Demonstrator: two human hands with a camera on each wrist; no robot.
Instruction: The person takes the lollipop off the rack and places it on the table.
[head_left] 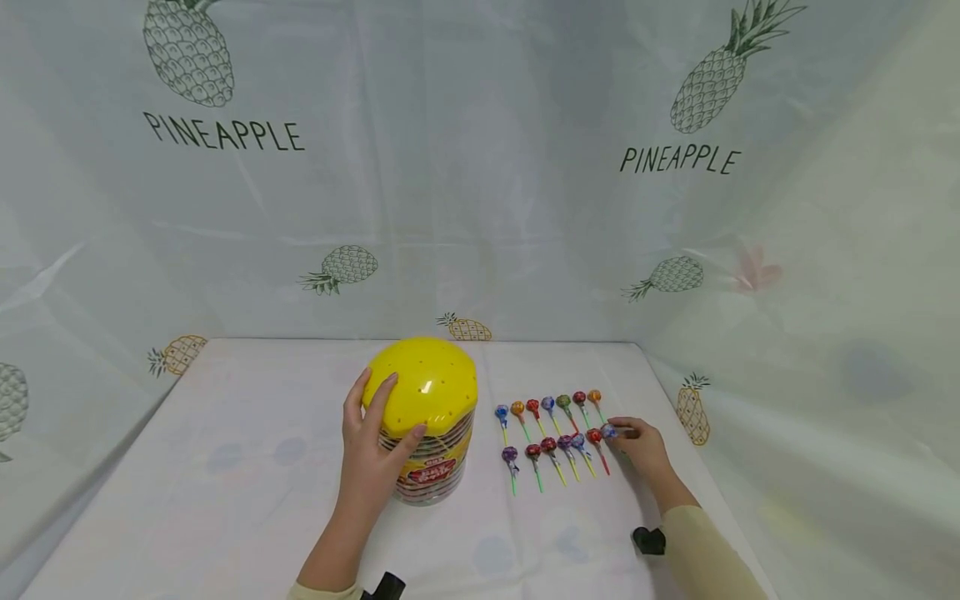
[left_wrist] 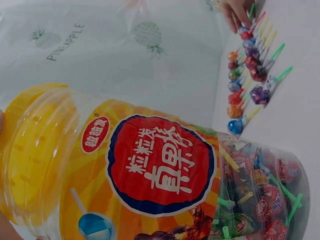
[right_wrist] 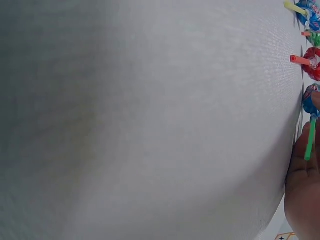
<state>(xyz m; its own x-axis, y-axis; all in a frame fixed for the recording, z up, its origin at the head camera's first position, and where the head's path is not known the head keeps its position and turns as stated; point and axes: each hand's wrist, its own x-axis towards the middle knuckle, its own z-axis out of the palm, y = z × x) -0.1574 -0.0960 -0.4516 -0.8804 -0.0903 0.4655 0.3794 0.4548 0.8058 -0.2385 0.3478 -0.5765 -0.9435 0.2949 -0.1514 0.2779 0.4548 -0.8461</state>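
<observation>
My left hand (head_left: 372,450) grips a clear plastic candy jar (head_left: 442,462) by its yellow lid (head_left: 431,379), fingers over the top and thumb at the near edge. The jar stands upright; its label is yellow with a red emblem (left_wrist: 162,165), and wrapped lollipops (left_wrist: 272,200) lie at its bottom. At the right end of the near row of lollipops, my right hand (head_left: 643,450) pinches a blue-wrapped lollipop (right_wrist: 309,102) with a green stick (right_wrist: 310,142). It is low over the table, beside a red lollipop (head_left: 595,436).
Two rows of lollipops lie right of the jar, the far row ending in an orange one (head_left: 595,396), the near row starting with a purple one (head_left: 510,455). A white cloth covers the table (head_left: 247,517). A pineapple-print curtain (head_left: 480,167) hangs behind and at both sides.
</observation>
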